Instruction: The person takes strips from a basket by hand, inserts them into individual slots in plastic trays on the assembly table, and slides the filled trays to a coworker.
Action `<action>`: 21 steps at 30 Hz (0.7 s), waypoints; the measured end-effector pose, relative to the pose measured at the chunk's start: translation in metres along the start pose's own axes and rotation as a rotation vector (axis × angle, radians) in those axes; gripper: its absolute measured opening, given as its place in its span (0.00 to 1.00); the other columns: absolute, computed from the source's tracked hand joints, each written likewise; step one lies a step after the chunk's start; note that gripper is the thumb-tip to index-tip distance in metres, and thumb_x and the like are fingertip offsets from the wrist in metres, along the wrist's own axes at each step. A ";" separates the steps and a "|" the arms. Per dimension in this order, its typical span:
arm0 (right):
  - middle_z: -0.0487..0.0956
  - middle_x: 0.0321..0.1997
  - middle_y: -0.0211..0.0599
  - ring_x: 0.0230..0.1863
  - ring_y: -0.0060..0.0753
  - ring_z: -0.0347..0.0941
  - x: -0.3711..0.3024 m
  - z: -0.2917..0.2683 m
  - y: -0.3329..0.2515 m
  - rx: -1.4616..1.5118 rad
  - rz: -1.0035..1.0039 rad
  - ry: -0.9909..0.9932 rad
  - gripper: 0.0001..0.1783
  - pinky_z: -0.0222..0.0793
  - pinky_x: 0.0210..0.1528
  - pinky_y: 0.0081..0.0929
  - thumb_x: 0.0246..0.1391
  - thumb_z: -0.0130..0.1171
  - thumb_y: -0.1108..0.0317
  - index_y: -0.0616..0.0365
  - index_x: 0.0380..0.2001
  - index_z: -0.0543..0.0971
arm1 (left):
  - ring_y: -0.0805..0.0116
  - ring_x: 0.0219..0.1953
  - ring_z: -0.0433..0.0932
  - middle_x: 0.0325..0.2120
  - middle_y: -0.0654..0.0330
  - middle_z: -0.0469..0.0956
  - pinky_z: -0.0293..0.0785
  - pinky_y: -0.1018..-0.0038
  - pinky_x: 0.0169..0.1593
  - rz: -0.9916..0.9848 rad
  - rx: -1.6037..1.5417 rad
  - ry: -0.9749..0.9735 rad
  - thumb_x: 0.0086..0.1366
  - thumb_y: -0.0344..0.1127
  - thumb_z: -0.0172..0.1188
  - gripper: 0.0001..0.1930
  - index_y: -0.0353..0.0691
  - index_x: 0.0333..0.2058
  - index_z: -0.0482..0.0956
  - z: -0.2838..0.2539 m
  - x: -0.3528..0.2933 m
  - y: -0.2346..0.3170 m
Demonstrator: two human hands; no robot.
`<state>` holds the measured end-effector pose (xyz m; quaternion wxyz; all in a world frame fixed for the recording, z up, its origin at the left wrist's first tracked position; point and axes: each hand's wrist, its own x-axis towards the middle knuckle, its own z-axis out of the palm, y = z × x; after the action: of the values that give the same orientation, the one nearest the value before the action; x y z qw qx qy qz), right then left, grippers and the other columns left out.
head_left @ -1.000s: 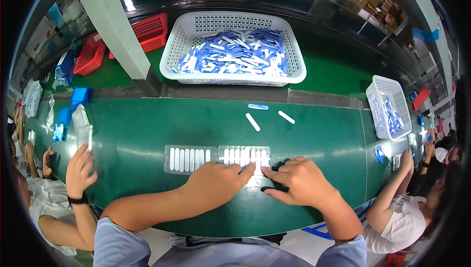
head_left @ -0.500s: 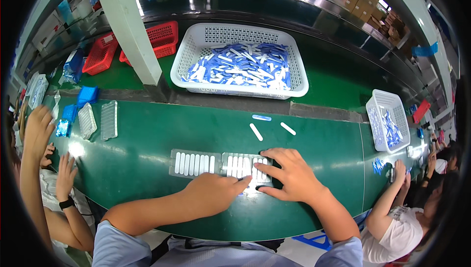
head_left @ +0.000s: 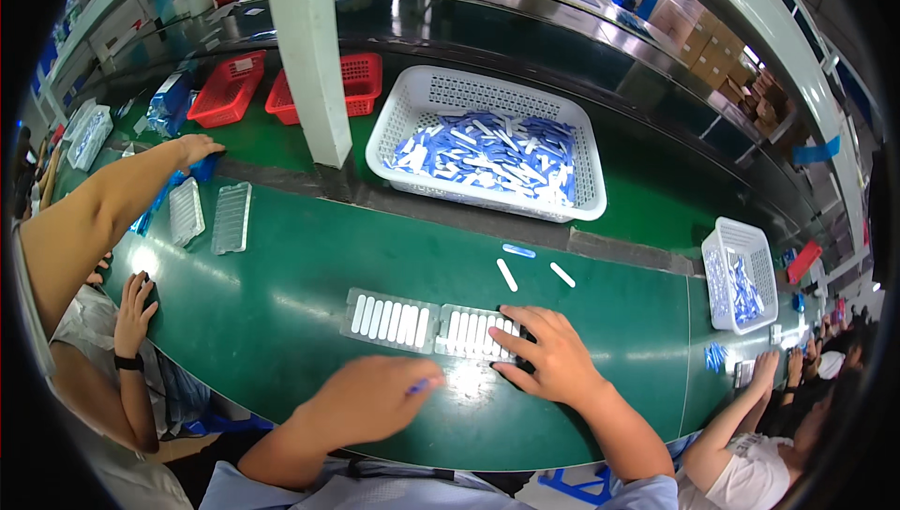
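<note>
On the green worktop (head_left: 272, 322), rests right hand (head_left: 561, 360) wide on a clear tray (head_left: 461, 354) of white strips (head_left: 472, 332); pinches a blue scrap (head_left: 419, 385) in left hand (head_left: 367, 402) (blurred). Could dislodge strips by dragging sideways.

Clear tray (head_left: 442, 334) of white strips (head_left: 472, 334), flat before me.
Strips lie side by side; I hold a blurred blue piece (head_left: 418, 385).

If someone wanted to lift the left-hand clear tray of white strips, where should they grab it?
I'd probably hold the clear tray by its near and far edges toward the left end, coming from the left. It lies flat, white strips fill its middle, and its right end sits close to the second tray, which the right hand partly covers.
</note>
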<state>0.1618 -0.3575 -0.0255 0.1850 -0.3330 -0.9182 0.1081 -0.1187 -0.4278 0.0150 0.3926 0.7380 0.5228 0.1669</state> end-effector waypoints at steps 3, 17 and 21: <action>0.76 0.62 0.42 0.59 0.47 0.72 -0.007 0.002 0.002 0.022 0.005 0.008 0.22 0.69 0.57 0.42 0.51 0.71 0.58 0.51 0.50 0.83 | 0.48 0.31 0.82 0.29 0.50 0.83 0.77 0.59 0.35 -0.138 0.088 0.237 0.68 0.36 0.57 0.08 0.42 0.41 0.84 -0.021 -0.008 -0.023; 0.76 0.60 0.40 0.60 0.47 0.72 -0.002 0.001 -0.003 0.014 0.041 -0.019 0.29 0.68 0.59 0.43 0.51 0.70 0.58 0.48 0.57 0.79 | 0.52 0.27 0.82 0.29 0.55 0.85 0.77 0.61 0.32 0.030 0.329 0.259 0.66 0.38 0.62 0.18 0.52 0.54 0.82 0.006 0.004 -0.046; 0.77 0.59 0.40 0.59 0.48 0.72 -0.003 -0.002 0.003 0.089 0.009 0.002 0.29 0.66 0.61 0.43 0.47 0.71 0.61 0.50 0.55 0.80 | 0.52 0.28 0.82 0.29 0.55 0.84 0.77 0.62 0.32 0.069 0.318 0.138 0.67 0.39 0.61 0.17 0.53 0.54 0.82 0.004 -0.001 -0.055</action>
<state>0.1661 -0.3569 -0.0252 0.1999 -0.3285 -0.9110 0.1492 -0.1517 -0.4219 -0.0287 0.2281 0.7951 0.5428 0.1455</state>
